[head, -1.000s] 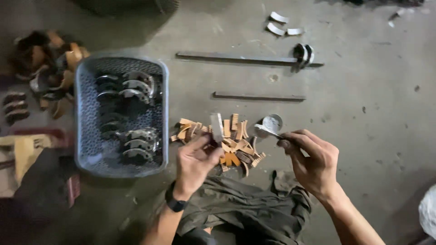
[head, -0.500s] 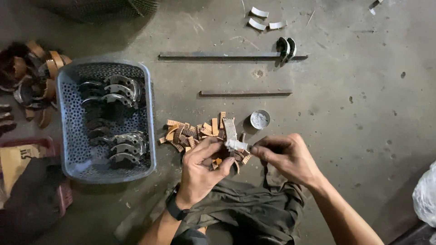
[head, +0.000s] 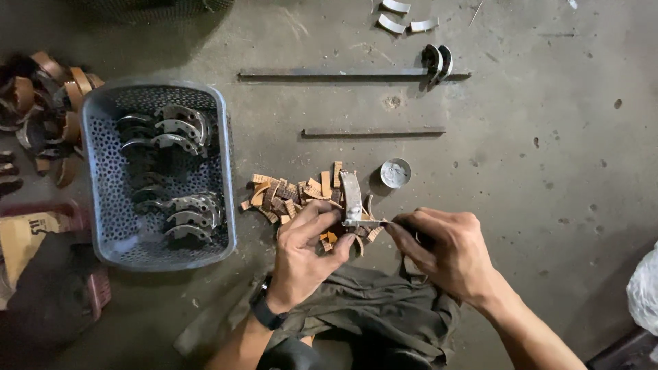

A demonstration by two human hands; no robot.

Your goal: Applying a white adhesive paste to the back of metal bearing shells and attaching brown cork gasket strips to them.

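While left hand (head: 301, 253) pinches curved metal brake shoe (head: 351, 197) upright for access, right hand (head: 445, 253) presses thin tool (head: 373, 223) against lower end. Lining scraps (head: 288, 195) at 10 o'clock; basket (head: 96, 205) at 9 o'clock.

I sit on the stained concrete floor (head: 534, 205) of a rough repair workshop. At nine o'clock a grey plastic basket (head: 103, 226) holds curved metal brake shoes (head: 171, 130), and past it, at the left edge, lies a heap of worn shoes (head: 48, 96) with brown linings. Scraps of brown lining (head: 288, 195) litter the floor at twelve o'clock, just beyond my hands. Farther out at twelve o'clock lie two steel bars (head: 329, 72), and a small round tin (head: 395, 173) sits at one o'clock. Everything is grimy and oil-dark.
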